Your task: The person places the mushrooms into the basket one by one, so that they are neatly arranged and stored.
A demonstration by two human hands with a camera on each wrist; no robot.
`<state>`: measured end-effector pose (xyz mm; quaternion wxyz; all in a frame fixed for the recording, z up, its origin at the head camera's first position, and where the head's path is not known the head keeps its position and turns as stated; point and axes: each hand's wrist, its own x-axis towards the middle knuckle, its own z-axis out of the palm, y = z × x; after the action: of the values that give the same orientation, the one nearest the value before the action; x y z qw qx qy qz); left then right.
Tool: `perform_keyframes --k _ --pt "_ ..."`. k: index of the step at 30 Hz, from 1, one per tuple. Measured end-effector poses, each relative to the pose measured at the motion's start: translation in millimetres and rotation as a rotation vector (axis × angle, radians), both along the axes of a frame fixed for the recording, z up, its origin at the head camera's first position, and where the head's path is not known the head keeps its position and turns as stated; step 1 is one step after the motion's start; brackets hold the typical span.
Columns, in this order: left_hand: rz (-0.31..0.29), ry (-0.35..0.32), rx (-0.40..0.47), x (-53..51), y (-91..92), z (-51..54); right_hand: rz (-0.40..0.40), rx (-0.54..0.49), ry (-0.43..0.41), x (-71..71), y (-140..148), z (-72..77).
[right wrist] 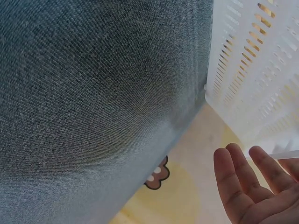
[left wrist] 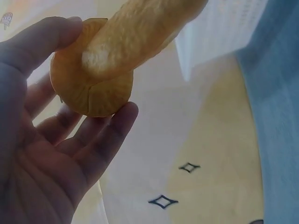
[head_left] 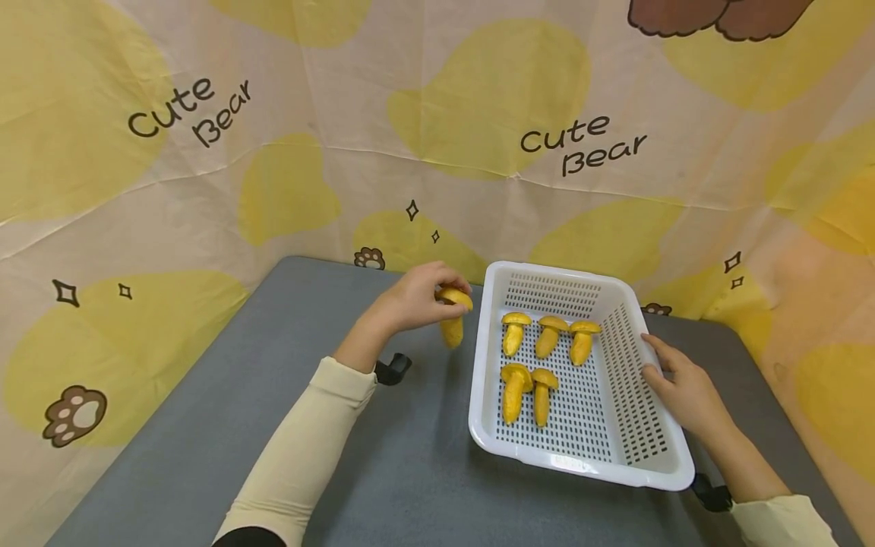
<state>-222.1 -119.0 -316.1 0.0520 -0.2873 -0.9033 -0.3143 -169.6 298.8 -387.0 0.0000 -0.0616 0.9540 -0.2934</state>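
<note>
My left hand (head_left: pixel 420 298) pinches a yellow mushroom (head_left: pixel 452 334) by its cap, in the air just left of the white basket (head_left: pixel 481 365). In the left wrist view the thumb and fingertips hold the cap's rim, and the thick stem (left wrist: pixel 145 37) points up and right. Several similar mushrooms (head_left: pixel 513 399) lie in two rows on the basket's perforated floor. Against the basket's right rim rests my right hand (head_left: pixel 690 395). In the right wrist view its fingers (right wrist: pixel 238 172) are nearly straight beside the outer wall (right wrist: pixel 261 70).
The basket stands on a grey cloth-covered table (head_left: pixel 273 395), right of centre. Behind it hangs a patterned curtain (head_left: pixel 437 114) with yellow patches and "Cute Bear" lettering. Black straps (head_left: pixel 393 370) are worn at both wrists.
</note>
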Motion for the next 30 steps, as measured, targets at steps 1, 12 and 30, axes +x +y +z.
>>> perform_keyframes --k 1,12,30 --pt "-0.001 0.007 -0.002 -0.4 2.9 1.4 0.000 0.001 0.000 0.0 -0.2 0.0" --pt "-0.036 0.003 0.022 -2.9 33.5 9.9 -0.001 0.003 -0.001 0.4 -1.2 0.6" --pt "-0.118 -0.041 0.058 -5.5 85.5 12.7 -0.001 0.020 0.004 0.1 -1.0 -0.7"
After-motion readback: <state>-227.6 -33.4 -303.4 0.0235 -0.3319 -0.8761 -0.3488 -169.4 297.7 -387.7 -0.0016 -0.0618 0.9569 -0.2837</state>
